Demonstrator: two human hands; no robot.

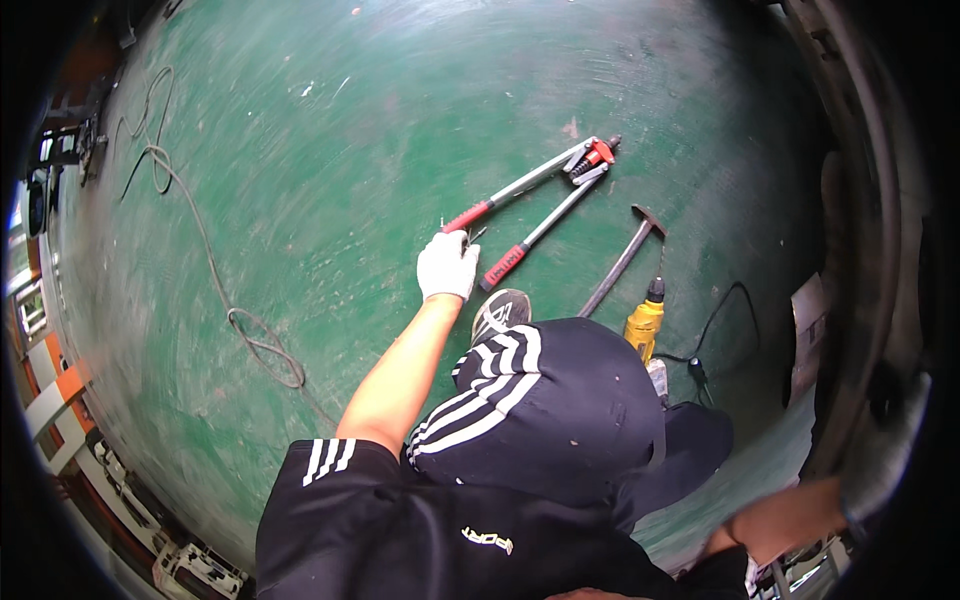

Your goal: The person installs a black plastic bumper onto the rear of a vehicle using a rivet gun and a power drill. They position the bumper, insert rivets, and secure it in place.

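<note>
My left hand (pixel 447 267), in a white glove, is low over the green floor with its fingers curled in. Its fingertips are at the end of one red grip of a long-handled hand riveter (pixel 548 178). Thin, bright metal slivers show beside the fingertips, too small to make out. The riveter lies on the floor with its two silver handles spread and its red head pointing away to the right. My right forearm (pixel 785 522) reaches out to the lower right, where my right hand (pixel 880 465) is dim and blurred at the picture's rim, its fingers unreadable.
Right of my shoe (pixel 502 312) lies a hammer (pixel 620 262). Beside it is a yellow power drill (pixel 644 325) with a long bit and a black cord (pixel 715 325). A grey cable (pixel 200 220) loops across the floor at left. Orange-and-white bars (pixel 58 398) line the left edge.
</note>
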